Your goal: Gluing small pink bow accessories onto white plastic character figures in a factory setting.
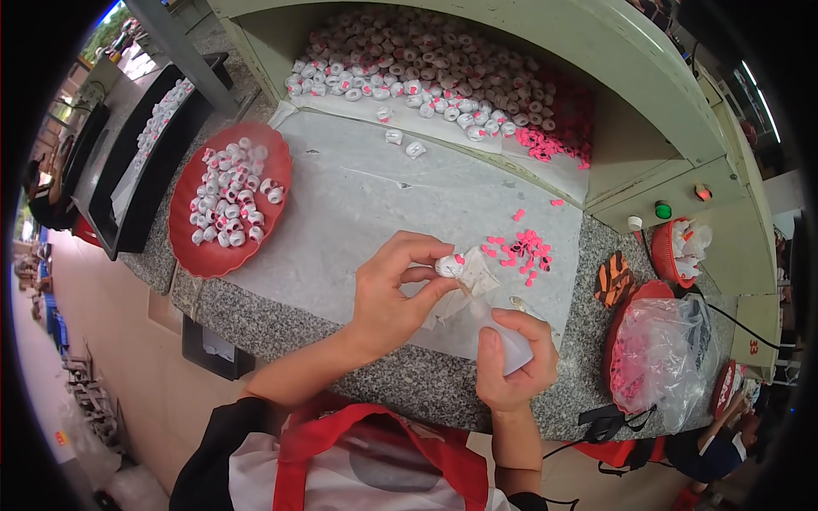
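Observation:
Pinched between the fingertips and thumb of my left hand [385,291] is a small rounded white piece [449,266] with a pink spot on it. My right hand [518,370] is wrapped round a translucent white squeeze bottle [514,347], its narrow tip angled up toward that piece. Whether the tip touches it I cannot tell. Behind the tip, a crumpled whitish cloth [482,269] lies on the paper sheet [341,221]. Small bright pink pieces [530,249] are scattered just beyond my right hand.
At the left stands a red scalloped dish [192,247] of white pieces. A pale green metal cabinet [545,43] holds heaps of white and pink pieces. To the right are an orange-and-black striped piece [613,279], a red basket [666,255] and a plastic bag [669,349].

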The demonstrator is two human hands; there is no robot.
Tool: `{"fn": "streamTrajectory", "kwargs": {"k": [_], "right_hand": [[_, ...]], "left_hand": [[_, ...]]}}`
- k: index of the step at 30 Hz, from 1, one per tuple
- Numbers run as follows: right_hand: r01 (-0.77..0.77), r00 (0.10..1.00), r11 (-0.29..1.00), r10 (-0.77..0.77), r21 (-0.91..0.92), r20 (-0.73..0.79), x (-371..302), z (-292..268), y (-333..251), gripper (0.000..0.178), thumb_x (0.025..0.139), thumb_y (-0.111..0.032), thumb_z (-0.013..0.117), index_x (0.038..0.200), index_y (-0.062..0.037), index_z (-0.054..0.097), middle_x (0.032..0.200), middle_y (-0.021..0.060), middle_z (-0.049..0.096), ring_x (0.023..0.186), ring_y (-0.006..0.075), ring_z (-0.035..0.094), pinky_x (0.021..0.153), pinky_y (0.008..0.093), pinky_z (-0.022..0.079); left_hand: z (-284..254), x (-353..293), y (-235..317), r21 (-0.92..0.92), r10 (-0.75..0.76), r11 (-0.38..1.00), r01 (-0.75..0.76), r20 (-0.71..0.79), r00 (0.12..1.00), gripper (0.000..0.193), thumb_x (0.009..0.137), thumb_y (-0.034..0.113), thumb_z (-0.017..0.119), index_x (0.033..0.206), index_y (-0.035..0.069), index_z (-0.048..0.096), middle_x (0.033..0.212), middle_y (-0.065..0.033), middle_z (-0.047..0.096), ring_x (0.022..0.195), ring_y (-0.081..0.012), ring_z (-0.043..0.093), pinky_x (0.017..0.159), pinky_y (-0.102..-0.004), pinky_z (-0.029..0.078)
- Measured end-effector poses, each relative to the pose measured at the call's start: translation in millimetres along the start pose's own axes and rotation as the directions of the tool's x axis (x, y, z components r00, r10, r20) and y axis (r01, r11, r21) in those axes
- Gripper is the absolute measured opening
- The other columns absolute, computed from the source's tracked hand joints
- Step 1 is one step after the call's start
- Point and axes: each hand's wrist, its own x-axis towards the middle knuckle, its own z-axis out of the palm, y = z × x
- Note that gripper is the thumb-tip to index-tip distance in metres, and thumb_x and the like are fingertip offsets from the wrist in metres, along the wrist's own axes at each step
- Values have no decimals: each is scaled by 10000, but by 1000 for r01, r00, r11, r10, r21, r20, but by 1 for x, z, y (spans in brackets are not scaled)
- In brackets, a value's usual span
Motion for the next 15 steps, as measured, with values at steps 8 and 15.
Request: {"fn": "streamTrajectory", "kwargs": {"k": [8, 15], "right_hand": [[78, 996, 997, -78, -19, 31, 4, -1, 0, 190, 671, -4, 619, 846, 15, 549, 734, 111, 616, 576, 192, 599, 518, 253, 461], [-44, 998, 999, 44, -1, 33, 2, -7, -1, 142, 694, -33, 595, 827, 11, 573, 759, 100, 610, 643, 141, 576, 589, 232, 447]], "left_hand": [[-1, 0, -1, 113, 101, 988, -103, 21, 995, 312, 677, -106, 622, 969, -26, 549, 988, -120, 501, 875, -168, 559, 729, -260, 527], [-1, 1, -1, 138, 113, 984, -114, 18, 993, 314, 676, -111, 622, 969, -15, 560, 1004, -123, 504, 881, -171, 560, 727, -262, 525]]}}
